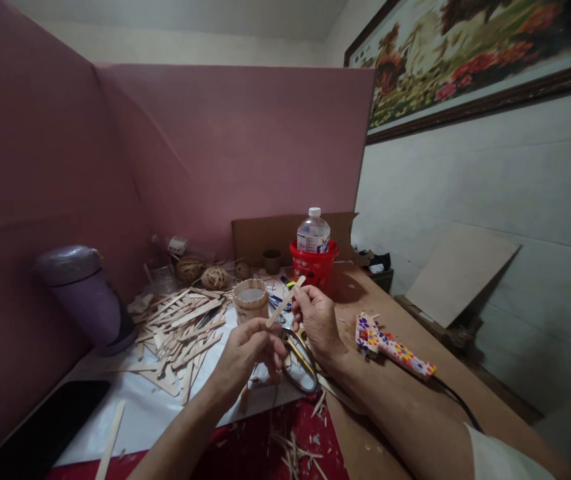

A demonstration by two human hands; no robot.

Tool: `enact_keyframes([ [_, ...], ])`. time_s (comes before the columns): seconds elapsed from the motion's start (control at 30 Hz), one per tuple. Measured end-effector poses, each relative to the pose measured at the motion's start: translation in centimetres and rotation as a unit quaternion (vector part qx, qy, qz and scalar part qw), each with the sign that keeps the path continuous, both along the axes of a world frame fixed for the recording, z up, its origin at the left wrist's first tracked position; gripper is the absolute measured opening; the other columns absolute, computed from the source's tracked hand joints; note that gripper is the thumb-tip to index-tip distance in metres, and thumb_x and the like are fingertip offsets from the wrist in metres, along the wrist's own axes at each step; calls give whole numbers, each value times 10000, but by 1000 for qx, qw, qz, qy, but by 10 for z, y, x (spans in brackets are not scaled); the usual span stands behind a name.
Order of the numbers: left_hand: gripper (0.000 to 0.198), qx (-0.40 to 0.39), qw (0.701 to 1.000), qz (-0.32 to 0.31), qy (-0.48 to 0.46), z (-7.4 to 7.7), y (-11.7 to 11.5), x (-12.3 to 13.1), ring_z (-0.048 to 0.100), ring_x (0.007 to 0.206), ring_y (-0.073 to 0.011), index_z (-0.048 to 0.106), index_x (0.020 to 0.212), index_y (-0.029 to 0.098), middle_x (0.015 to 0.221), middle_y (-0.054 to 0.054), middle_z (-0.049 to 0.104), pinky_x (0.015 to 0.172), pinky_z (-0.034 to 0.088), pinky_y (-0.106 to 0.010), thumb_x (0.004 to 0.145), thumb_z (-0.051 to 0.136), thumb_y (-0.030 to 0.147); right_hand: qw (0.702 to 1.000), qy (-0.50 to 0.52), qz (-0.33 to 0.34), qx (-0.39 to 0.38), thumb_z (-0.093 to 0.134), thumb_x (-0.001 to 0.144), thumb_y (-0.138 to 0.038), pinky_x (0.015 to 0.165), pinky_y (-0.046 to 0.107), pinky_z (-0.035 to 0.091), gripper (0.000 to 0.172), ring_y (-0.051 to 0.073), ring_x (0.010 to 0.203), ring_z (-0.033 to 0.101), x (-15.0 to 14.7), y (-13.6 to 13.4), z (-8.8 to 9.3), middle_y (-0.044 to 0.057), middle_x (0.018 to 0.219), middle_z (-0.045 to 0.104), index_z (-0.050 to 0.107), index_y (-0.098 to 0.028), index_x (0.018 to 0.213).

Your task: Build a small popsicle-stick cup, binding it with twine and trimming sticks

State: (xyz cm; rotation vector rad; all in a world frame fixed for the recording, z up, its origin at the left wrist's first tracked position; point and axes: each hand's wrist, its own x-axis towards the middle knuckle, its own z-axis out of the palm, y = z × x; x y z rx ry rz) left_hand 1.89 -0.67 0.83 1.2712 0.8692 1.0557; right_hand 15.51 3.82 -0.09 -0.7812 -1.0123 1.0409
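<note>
A flat wooden stick (285, 302) slants between my two hands in front of the camera. My left hand (251, 350) pinches its lower end, and my right hand (317, 320) pinches it near the upper end. Just behind them stands a round cup covered in wooden sticks (250, 300), upright on the white sheet. Scissors with gold and dark handles (299, 363) lie under and between my hands, their blades partly hidden. To the left is a loose pile of wooden sticks (180, 330).
A floral glue gun (393, 347) with a cord lies on the brown board at right. Behind are a red bucket (314, 267) holding a plastic bottle (314, 232) and twine balls (214, 278). At left are a purple tumbler (88, 300) and a black flat object (48, 427).
</note>
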Motion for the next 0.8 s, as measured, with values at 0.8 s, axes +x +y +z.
enact_keyframes([
  [0.8, 142, -35, 998, 30, 47, 1, -2, 0, 485, 317, -104, 499, 720, 167, 476, 9, 609, 321, 386, -201, 742, 490, 307, 999, -41, -21, 22, 600, 793, -450, 305, 167, 318, 307, 54, 342, 414, -1, -3, -2, -73, 549, 490, 485, -190, 678],
])
